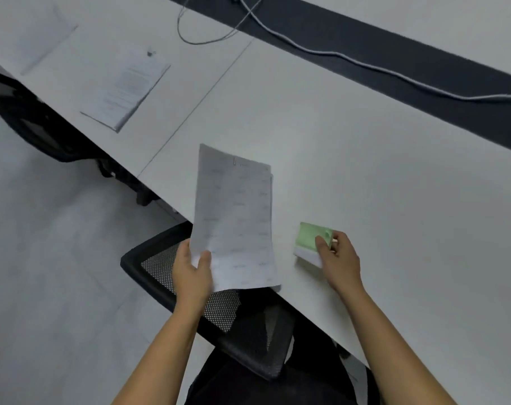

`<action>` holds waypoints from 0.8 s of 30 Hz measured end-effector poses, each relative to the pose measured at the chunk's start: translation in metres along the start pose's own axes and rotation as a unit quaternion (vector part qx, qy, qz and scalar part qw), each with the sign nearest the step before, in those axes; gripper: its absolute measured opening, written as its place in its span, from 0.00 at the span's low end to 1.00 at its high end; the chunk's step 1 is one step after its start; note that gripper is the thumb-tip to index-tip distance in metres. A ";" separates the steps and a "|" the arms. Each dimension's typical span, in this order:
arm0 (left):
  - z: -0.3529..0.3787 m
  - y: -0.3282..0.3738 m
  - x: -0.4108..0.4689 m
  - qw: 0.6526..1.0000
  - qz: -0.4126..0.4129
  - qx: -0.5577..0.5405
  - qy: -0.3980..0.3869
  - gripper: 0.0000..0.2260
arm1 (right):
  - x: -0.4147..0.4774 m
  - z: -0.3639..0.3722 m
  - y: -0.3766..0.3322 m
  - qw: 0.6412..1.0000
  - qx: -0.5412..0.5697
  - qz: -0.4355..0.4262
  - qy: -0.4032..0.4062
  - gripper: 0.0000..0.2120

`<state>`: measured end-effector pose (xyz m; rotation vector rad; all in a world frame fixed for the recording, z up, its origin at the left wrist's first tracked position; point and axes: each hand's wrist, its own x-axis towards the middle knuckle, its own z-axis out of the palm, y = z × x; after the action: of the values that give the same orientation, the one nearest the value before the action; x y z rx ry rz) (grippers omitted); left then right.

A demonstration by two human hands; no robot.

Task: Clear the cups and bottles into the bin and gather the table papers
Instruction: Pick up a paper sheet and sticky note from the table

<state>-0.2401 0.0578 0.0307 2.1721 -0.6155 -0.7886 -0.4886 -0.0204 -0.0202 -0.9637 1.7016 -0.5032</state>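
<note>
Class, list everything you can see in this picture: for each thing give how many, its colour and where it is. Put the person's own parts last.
table: 1, white with a dark strip along its far side, filling the upper right
held papers: 1 sheaf, white with faint print, clipped at the top, in the left hand at the near table edge
green and white pad: 1, on the table, under the right hand
clipped papers: 1 stack, white, far left on the table
blank sheet: 1, white, beyond that stack
cable: 1, white, looped across the dark strip
office chairs: 2, black, one below the hands, one at the left edge
floor: grey, lower left
left hand: 1, gripping the sheaf
right hand: 1, fingers on the pad
</note>
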 end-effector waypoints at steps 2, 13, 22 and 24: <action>-0.019 0.013 -0.003 0.998 0.051 -0.019 0.031 0.11 | -0.016 0.005 -0.012 0.999 0.032 -0.020 0.013 0.13; -0.210 0.016 -0.012 0.940 0.154 -0.287 0.102 0.10 | -0.166 0.106 -0.105 0.971 0.139 -0.191 0.039 0.10; -0.433 -0.111 0.018 0.903 0.128 -0.325 0.249 0.12 | -0.294 0.311 -0.145 0.954 0.133 -0.230 -0.136 0.11; -0.471 -0.128 0.025 0.895 0.117 -0.331 0.277 0.12 | -0.311 0.349 -0.158 0.947 0.124 -0.253 -0.155 0.12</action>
<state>0.1273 0.3440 0.1801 1.5358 -0.2448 -0.1709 -0.0755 0.1814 0.1583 -1.2218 1.0719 -0.8317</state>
